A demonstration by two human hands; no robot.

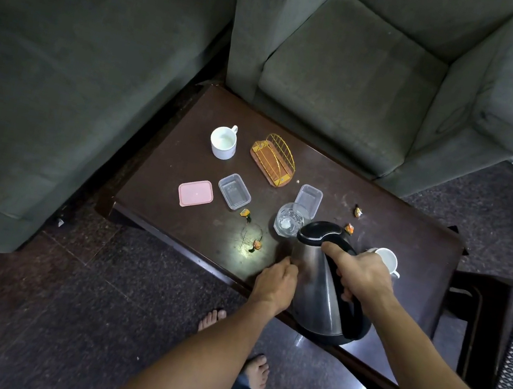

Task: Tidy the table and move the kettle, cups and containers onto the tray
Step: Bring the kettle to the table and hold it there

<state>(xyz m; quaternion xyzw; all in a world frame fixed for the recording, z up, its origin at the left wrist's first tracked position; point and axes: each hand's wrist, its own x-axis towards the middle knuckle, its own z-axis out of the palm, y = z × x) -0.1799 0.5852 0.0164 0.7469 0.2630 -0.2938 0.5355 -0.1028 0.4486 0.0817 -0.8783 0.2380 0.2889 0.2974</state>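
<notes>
A steel kettle (317,287) with a black lid and handle stands at the near edge of the dark wooden table (411,242). My right hand (361,274) grips its handle. My left hand (277,283) touches the kettle's left side with its fingertips. One white cup (223,142) stands at the far left; another white cup (387,260) is just behind my right hand. A drinking glass (288,222) stands behind the kettle. Two clear plastic containers (234,191) (308,199) and a pink lid (195,193) lie mid-table. No tray is visible.
A yellow wire holder (273,159) stands near the far cup. Several crumpled wrappers (246,213) (357,211) and scraps litter the table. A grey sofa (80,77) and armchair (371,77) border the table. A dark wooden piece (482,323) stands at right. My bare feet (257,369) are below.
</notes>
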